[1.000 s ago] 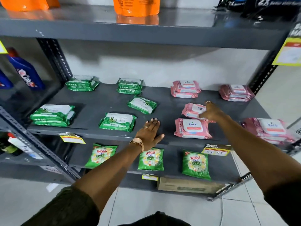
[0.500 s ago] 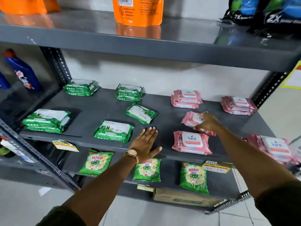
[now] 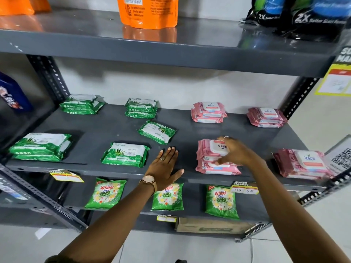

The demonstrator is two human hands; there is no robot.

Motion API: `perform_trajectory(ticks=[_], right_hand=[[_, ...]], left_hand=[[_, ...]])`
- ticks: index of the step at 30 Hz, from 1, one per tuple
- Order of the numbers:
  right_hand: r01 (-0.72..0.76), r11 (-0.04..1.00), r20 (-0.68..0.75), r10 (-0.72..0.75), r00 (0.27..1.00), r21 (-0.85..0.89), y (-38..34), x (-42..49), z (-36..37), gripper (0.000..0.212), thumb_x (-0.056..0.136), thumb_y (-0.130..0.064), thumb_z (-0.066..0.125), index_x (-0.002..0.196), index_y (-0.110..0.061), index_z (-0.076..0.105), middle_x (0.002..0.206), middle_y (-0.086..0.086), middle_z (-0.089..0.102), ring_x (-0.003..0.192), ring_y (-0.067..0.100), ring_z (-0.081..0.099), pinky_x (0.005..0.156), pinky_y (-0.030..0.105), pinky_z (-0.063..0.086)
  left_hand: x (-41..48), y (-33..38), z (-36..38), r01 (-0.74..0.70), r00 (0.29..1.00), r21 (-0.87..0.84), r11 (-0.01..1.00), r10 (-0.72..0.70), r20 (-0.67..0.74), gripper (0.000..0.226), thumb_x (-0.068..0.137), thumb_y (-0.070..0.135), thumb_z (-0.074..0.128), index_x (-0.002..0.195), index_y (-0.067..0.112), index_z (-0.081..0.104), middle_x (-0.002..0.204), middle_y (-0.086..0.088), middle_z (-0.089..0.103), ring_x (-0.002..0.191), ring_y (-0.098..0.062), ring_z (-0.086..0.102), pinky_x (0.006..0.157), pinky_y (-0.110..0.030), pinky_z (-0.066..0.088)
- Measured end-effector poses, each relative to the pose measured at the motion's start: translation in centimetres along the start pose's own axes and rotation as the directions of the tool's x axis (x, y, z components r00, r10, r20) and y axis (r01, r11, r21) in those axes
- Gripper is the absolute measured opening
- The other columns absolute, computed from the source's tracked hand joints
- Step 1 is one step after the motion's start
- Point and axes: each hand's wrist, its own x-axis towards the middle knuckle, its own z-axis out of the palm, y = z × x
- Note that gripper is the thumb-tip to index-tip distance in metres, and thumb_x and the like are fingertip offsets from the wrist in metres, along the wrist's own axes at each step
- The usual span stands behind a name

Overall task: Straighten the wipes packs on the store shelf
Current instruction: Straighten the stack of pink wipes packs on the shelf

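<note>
Green wipes packs and pink Kara wipes packs lie on the grey middle shelf [image 3: 106,130]. My right hand [image 3: 232,151] grips a pink pack [image 3: 208,149] that sits on top of another pink pack [image 3: 218,168] near the front edge. My left hand [image 3: 164,167] rests flat on the shelf, fingers spread, between a green front pack [image 3: 125,154] and the pink stack. A tilted green pack [image 3: 156,131] lies askew mid-shelf. Green stacks sit at the back left [image 3: 81,104], back middle [image 3: 141,108] and front left [image 3: 40,147]. Pink stacks sit at the back [image 3: 208,112], back right [image 3: 266,117] and front right [image 3: 302,164].
Orange pouches [image 3: 148,11] and dark bags [image 3: 298,16] stand on the upper shelf. Green Wheel detergent bags [image 3: 105,193] and a cardboard box [image 3: 212,225] occupy the lower shelf. A blue bottle [image 3: 11,93] stands at left. Price tags [image 3: 245,187] hang on the shelf's front edge.
My right hand has brought the pink pack from mid-shelf toward me and onto the front pink pack. My left hand has stayed flat on the shelf. The camera moved closer.
</note>
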Motion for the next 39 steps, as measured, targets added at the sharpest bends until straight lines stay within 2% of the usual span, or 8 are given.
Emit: perform_trajectory(ticks=[7,10,16,20,23,27,34,39], right_hand=[[-0.050,0.992,0.060,0.043,0.997,0.114,-0.1,-0.1,-2.3,0.079,0.070,-0.020,0.081,0.138,-0.011,0.043,0.147,0.006,0.047,0.132,0.025,0.047,0.105,0.037,0.039],[-0.086,0.991,0.007,0.085,0.996,0.106,-0.5,0.0,-2.5,0.061,0.067,-0.022,0.083,0.118,0.001,0.059,0.124,0.014,0.065,0.112,0.032,0.062,0.099,0.045,0.050],[-0.317,0.941,-0.243,0.283,0.928,-0.116,-1.9,0.2,-0.9,0.061,0.059,-0.069,0.071,0.074,-0.012,0.055,0.080,0.007,0.063,0.091,0.032,0.067,0.074,0.036,0.048],[-0.348,0.911,-0.401,0.241,0.884,-0.221,-2.2,0.0,-0.1,0.056,0.088,-0.055,0.051,0.112,-0.006,0.058,0.117,0.015,0.064,0.112,0.038,0.059,0.093,0.047,0.047],[0.011,0.937,-0.336,-0.137,0.932,-0.350,-1.2,-0.4,-0.6,0.045,0.084,0.002,0.056,0.126,-0.013,0.054,0.138,0.010,0.052,0.128,0.032,0.045,0.105,0.048,0.041],[0.317,0.811,-0.092,-0.410,0.907,-0.493,-0.2,-0.8,0.0,0.064,0.071,0.016,0.059,0.121,-0.024,0.060,0.151,-0.001,0.039,0.145,0.022,0.026,0.114,0.042,0.033],[0.243,0.865,0.048,-0.247,0.968,-0.439,1.5,-0.6,0.0,0.089,0.078,0.001,0.069,0.150,-0.026,0.023,0.162,-0.003,0.008,0.150,0.018,-0.006,0.121,0.039,0.011],[0.095,0.978,0.050,-0.087,0.995,-0.184,1.4,-0.6,-0.2,0.093,0.074,-0.031,0.078,0.149,-0.020,0.025,0.159,0.005,0.022,0.148,0.021,0.017,0.115,0.039,0.028]], left_hand=[[0.0,-0.1,0.1,0.001,1.000,0.003,1.000,-0.001,-0.001,0.082,0.086,0.063,0.014,0.148,0.010,0.003,0.160,-0.008,0.003,0.146,-0.018,-0.005,0.121,-0.039,-0.002],[-0.1,0.0,0.1,-0.002,1.000,0.010,1.000,0.002,-0.001,0.082,0.086,0.062,0.013,0.148,0.010,0.003,0.160,-0.008,0.003,0.146,-0.019,-0.005,0.120,-0.038,-0.004],[-0.3,0.2,-0.3,-0.002,1.000,0.029,1.000,0.003,-0.009,0.082,0.086,0.063,0.012,0.148,0.009,0.003,0.160,-0.009,0.003,0.147,-0.018,-0.005,0.118,-0.034,-0.008],[-0.4,0.2,-0.4,-0.005,1.000,0.036,0.999,0.005,0.004,0.086,0.082,0.064,0.005,0.148,0.009,0.003,0.160,-0.009,0.003,0.147,-0.018,-0.005,0.119,-0.035,-0.007],[-0.2,0.1,-0.3,-0.001,1.000,0.025,1.000,0.001,0.001,0.084,0.084,0.064,0.008,0.148,0.009,0.004,0.160,-0.008,0.005,0.146,-0.017,-0.004,0.120,-0.036,-0.005],[-0.3,0.2,-0.1,0.010,1.000,0.031,0.999,-0.009,-0.011,0.083,0.085,0.064,0.008,0.148,0.009,0.005,0.160,-0.007,0.006,0.146,-0.016,-0.003,0.120,-0.036,-0.005],[-0.4,0.3,-0.2,0.007,1.000,0.032,0.999,-0.007,-0.022,0.083,0.085,0.063,0.008,0.147,0.008,0.005,0.160,-0.008,0.007,0.147,-0.018,-0.002,0.119,-0.035,-0.006],[-0.4,0.3,-0.2,0.006,1.000,0.032,0.999,-0.005,-0.024,0.083,0.085,0.063,0.009,0.147,0.008,0.005,0.159,-0.008,0.007,0.147,-0.018,-0.002,0.119,-0.035,-0.006]])
